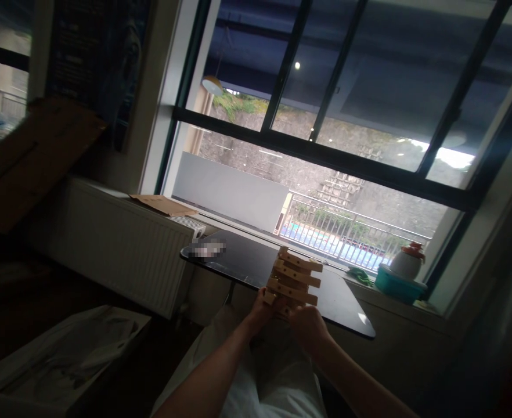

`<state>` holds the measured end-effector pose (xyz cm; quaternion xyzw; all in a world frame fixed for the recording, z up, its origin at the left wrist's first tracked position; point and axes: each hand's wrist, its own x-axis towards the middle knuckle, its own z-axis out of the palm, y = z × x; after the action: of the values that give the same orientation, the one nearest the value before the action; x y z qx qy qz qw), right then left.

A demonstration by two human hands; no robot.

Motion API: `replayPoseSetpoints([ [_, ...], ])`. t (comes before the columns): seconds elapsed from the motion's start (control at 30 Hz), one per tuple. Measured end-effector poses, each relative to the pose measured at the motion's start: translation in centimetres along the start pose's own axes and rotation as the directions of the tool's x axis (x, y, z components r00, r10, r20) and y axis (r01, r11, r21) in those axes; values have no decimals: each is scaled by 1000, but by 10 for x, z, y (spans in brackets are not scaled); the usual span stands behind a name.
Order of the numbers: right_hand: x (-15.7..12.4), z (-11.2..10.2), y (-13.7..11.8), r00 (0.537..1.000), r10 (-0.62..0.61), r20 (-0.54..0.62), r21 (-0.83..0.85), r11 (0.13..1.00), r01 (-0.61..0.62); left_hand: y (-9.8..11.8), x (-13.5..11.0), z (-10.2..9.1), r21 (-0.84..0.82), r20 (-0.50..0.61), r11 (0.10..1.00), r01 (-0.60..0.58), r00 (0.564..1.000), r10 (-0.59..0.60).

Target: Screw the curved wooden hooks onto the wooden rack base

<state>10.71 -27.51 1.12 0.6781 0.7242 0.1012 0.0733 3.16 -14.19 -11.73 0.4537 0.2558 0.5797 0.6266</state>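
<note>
Between my hands is a wooden slatted piece point(294, 277), made of several pale wood strips with dark round holes or pegs, joined along its left side. My left hand point(262, 310) grips its lower left edge. At the lower right, my right hand point(309, 325) is closed round the bottom strip; its fingertips are partly hidden. The piece is held up in front of a dark table point(242, 255) whose near edge lies just beyond my lap. Whether it touches the tabletop I cannot tell.
A blurred-out item point(208, 249) lies on the table's left end. On the windowsill stand a teal tub point(399, 284) and a white bottle with a red top point(407, 259). A radiator point(121, 244) runs along the left wall, with cardboard point(164, 204) on it. An open box point(73, 354) sits lower left.
</note>
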Motion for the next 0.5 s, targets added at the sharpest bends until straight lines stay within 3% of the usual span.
replayPoseSetpoints([
  [0.37,-6,4,19,999,34,-43,56,998,-32,3,-7,-2,-29,12,1000,-9,1000,10],
  [0.5,-7,6,15,998,36,-42,34,999,-34,1,-4,-2,-75,14,997,-7,1000,8],
])
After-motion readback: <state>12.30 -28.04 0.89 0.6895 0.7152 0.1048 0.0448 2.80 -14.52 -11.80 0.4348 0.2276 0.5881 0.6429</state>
